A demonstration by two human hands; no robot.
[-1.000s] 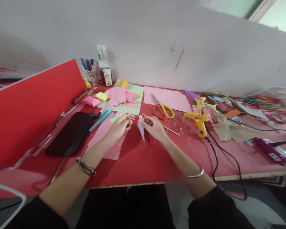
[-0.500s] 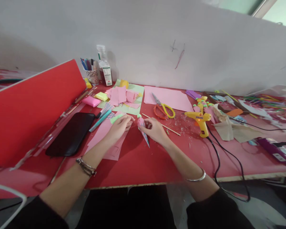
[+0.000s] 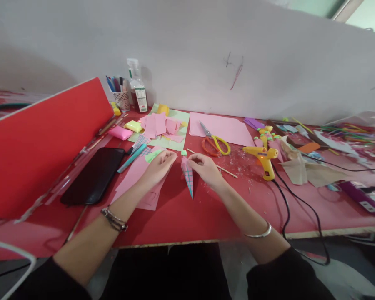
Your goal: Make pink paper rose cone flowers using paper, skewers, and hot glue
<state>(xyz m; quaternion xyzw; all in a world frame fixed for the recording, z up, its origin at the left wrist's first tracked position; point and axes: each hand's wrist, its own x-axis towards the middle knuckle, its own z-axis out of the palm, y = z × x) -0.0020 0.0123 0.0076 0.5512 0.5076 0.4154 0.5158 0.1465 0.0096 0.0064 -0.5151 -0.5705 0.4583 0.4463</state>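
My right hand (image 3: 204, 167) pinches a small paper cone (image 3: 188, 179) near its wide upper end. The cone is pink with a blue grid, has a light green tip piece (image 3: 183, 153) on top, and points down toward me. Just left of it, my left hand (image 3: 161, 165) has thumb and fingers pressed together, apart from the cone; whatever they hold is too small or hidden to tell. Under the left hand lie a light green scrap (image 3: 152, 156) and pink paper sheets (image 3: 129, 180). Behind the right hand, a thin wooden stick (image 3: 226, 171) is partly covered.
Scissors (image 3: 217, 143) rest on pink paper (image 3: 231, 127) beyond the hands. A yellow glue gun (image 3: 264, 157), cord trailing forward, stands at right near small yellow and pink pieces (image 3: 266, 135). On the left are a black phone (image 3: 93, 176), a teal pen (image 3: 132, 158) and a red board (image 3: 50, 146).
My right hand has turned the cone more upright, so its gridded side faces me and its point has swung slightly left. The left hand has barely moved.
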